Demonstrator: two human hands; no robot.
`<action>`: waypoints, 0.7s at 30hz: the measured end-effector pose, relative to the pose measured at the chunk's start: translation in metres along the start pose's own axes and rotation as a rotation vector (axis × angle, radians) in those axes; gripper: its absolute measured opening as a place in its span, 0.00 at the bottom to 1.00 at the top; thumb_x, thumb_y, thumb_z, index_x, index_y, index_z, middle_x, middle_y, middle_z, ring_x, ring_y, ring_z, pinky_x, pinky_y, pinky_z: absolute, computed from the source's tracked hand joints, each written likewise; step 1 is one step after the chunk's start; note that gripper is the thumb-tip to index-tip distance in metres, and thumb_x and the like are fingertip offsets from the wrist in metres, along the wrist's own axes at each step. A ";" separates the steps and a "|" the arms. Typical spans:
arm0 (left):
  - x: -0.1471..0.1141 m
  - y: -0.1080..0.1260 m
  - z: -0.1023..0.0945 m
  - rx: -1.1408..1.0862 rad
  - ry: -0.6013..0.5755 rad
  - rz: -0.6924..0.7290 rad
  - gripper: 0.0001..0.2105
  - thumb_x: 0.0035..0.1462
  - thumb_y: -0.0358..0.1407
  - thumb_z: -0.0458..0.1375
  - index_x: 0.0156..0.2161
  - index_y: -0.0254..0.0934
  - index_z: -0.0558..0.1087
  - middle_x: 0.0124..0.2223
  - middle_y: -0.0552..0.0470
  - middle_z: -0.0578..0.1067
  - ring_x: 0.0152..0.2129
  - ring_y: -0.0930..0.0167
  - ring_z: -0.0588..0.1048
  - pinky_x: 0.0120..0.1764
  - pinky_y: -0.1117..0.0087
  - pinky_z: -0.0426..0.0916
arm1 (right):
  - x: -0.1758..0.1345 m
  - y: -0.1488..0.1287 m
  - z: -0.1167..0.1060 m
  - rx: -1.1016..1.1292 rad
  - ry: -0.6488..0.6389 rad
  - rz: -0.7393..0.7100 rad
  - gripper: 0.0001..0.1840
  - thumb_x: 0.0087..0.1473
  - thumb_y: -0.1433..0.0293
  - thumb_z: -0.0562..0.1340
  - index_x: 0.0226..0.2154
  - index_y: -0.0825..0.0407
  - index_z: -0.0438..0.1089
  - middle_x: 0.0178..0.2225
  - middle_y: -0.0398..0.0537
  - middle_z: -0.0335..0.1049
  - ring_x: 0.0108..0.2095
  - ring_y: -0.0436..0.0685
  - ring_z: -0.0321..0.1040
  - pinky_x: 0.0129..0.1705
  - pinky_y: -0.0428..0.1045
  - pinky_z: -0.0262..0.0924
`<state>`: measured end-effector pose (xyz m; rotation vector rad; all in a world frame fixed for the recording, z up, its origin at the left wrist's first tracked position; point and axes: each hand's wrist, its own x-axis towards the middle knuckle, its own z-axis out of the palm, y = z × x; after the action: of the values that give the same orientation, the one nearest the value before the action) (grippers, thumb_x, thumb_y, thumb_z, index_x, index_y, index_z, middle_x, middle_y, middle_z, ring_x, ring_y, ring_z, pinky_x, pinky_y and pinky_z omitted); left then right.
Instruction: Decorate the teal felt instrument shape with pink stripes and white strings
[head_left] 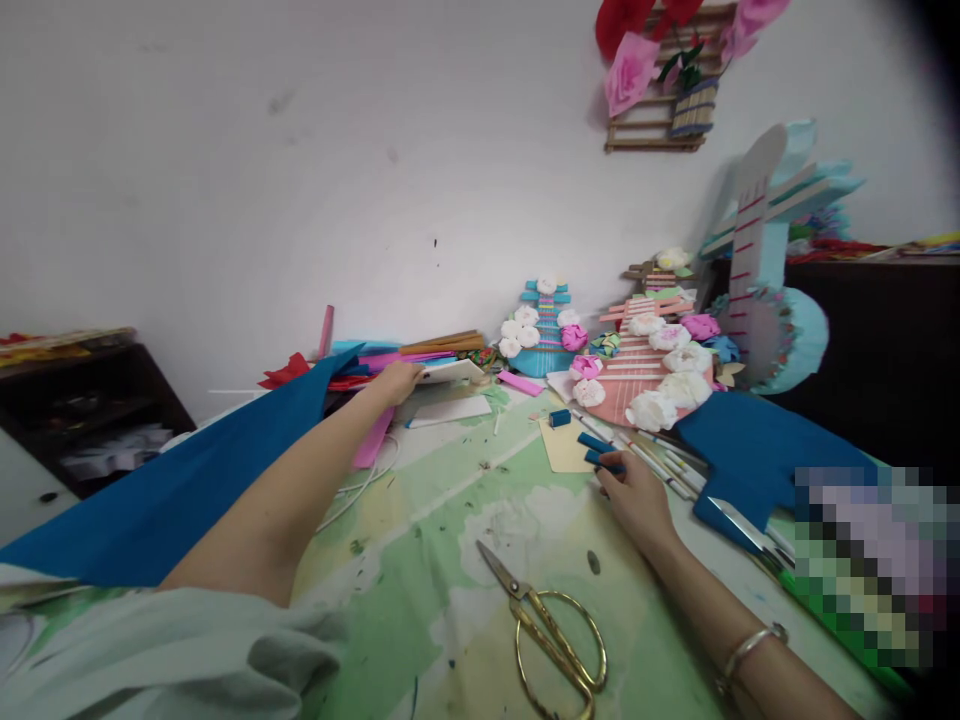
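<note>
My left hand (397,383) reaches to the back of the table, its fingers closed at the near end of a flat white piece (454,371). A second white piece (450,411) lies just in front of it. My right hand (634,490) pinches a small dark blue piece (602,459), which looks like folded paper. Beside those fingers is another blue strip (594,442), and a small blue block (559,418) sits on a cream card (564,447). Gold-handled scissors (551,630) lie between my forearms, blades slightly apart.
Blue sheets lie left (195,480) and right (780,450). Flower-covered lute-shaped crafts, one blue (545,340) and one pink (622,360), lean by the wall. Pens (660,460) and a knife (739,522) lie right. A white cord (367,490) curls near my left arm.
</note>
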<state>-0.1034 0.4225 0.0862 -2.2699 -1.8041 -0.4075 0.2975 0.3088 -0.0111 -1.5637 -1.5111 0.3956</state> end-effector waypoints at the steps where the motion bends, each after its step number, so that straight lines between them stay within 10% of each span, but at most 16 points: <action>1: 0.000 0.001 -0.002 0.015 0.009 -0.014 0.17 0.60 0.36 0.43 0.41 0.33 0.73 0.43 0.41 0.76 0.40 0.64 0.73 0.43 0.68 0.63 | 0.000 -0.001 0.000 -0.002 0.000 -0.001 0.14 0.43 0.65 0.55 0.32 0.52 0.69 0.34 0.49 0.73 0.32 0.58 0.69 0.35 0.52 0.60; 14: 0.006 0.004 -0.020 0.110 0.063 -0.113 0.18 0.61 0.35 0.42 0.44 0.31 0.72 0.43 0.39 0.76 0.38 0.62 0.74 0.41 0.67 0.62 | 0.000 0.000 0.001 -0.016 0.007 -0.013 0.13 0.43 0.65 0.55 0.32 0.52 0.69 0.35 0.49 0.72 0.34 0.59 0.69 0.37 0.53 0.60; 21: -0.011 0.024 -0.008 0.160 -0.071 0.077 0.15 0.59 0.39 0.47 0.37 0.33 0.75 0.37 0.41 0.77 0.35 0.64 0.74 0.41 0.68 0.63 | 0.000 -0.003 0.000 -0.021 0.000 -0.021 0.13 0.44 0.66 0.54 0.32 0.53 0.69 0.35 0.50 0.71 0.35 0.59 0.68 0.38 0.53 0.59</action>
<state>-0.0827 0.4047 0.0900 -2.2602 -1.7080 -0.1646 0.2957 0.3079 -0.0087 -1.5623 -1.5349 0.3687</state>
